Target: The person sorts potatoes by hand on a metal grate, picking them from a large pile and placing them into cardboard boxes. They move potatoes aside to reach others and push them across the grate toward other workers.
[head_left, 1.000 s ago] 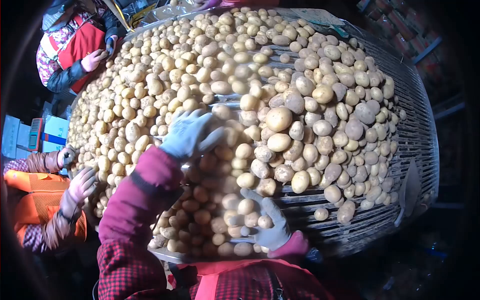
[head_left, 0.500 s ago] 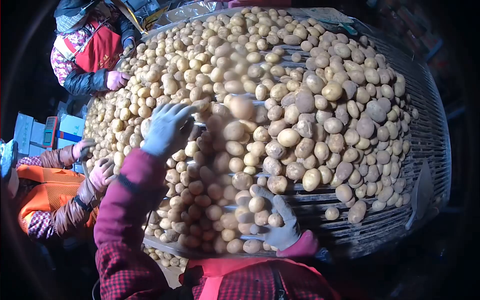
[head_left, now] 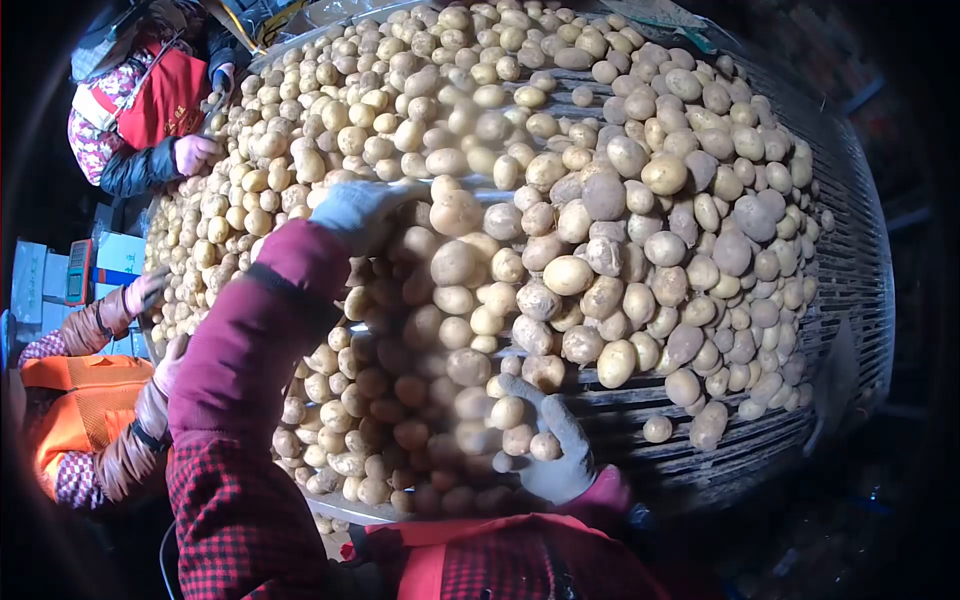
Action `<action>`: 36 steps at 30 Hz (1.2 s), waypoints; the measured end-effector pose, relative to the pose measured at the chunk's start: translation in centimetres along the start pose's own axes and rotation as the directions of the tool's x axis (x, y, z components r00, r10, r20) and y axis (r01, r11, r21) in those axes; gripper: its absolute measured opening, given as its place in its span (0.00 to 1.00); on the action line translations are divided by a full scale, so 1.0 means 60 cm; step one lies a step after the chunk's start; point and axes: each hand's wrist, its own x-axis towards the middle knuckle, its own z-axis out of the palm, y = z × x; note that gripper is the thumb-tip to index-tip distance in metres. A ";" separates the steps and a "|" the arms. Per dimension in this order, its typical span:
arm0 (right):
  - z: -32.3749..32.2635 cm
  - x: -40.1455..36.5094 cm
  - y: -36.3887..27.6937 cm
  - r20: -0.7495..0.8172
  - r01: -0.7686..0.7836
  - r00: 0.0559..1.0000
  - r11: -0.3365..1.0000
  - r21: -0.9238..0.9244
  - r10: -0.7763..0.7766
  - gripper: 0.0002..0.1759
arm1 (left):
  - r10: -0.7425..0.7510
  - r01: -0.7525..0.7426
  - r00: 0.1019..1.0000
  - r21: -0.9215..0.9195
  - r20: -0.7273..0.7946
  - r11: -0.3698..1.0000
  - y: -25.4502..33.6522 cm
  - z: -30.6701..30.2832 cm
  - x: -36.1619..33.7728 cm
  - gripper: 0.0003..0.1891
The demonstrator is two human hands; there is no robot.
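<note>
Potatoes [head_left: 568,274] cover a large slatted table. My left hand [head_left: 362,212], in a pale glove, reaches over the middle of the pile; its fingers are blurred and partly hidden, so I cannot tell what they touch. Near the front edge, my right hand [head_left: 560,450], also gloved, has its fingers curved around a few small potatoes [head_left: 508,411], which rest against its palm side. A smeared spot on the view blurs the potatoes between the two hands.
Bare slats [head_left: 640,440] show right of my right hand. A person in a red apron [head_left: 165,100] is at the far left, and another in an orange vest [head_left: 85,400] is nearer. Boxes and a red-framed device [head_left: 78,271] stand at the left.
My left hand has moved slightly to the right and away from me, its forearm stretching further over the pile. My right hand still has small potatoes against it. The whole view has shifted slightly.
</note>
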 end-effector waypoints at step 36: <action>-0.042 0.013 0.034 0.124 -0.006 0.992 0.989 0.145 -0.012 0.38 | 0.211 -0.443 0.790 -0.299 -0.575 0.845 0.267 -0.041 -0.165 0.25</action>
